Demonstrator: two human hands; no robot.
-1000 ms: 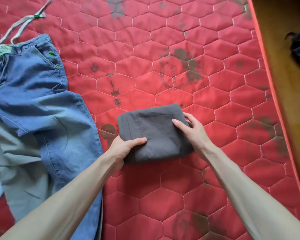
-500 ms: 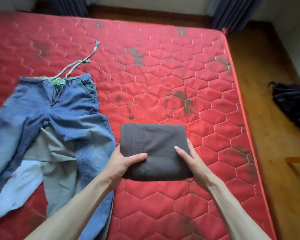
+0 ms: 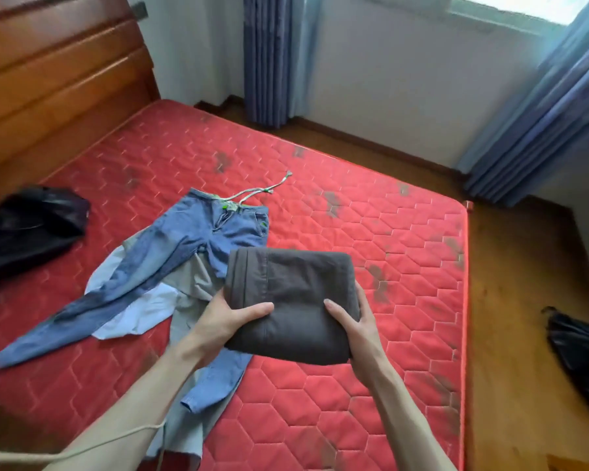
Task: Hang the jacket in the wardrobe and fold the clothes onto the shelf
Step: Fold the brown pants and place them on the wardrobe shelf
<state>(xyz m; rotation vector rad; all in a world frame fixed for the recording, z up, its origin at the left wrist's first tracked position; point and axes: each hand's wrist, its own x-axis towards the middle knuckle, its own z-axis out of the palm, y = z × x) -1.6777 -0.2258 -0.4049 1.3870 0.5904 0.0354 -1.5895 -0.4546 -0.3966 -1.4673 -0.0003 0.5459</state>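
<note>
Folded grey garment [image 3: 291, 300] held level above the mattress [image 3: 405, 266]; left hand [image 3: 223, 322] and right hand [image 3: 357, 329] grip its near corners, thumbs on top. Long axis runs away from the person; wardrobe not in view.

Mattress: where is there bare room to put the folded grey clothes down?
Bare red mattress lies right of the blue jeans, out to the edge. Left is crowded: jeans over pale clothes, black garment near the headboard.
</note>
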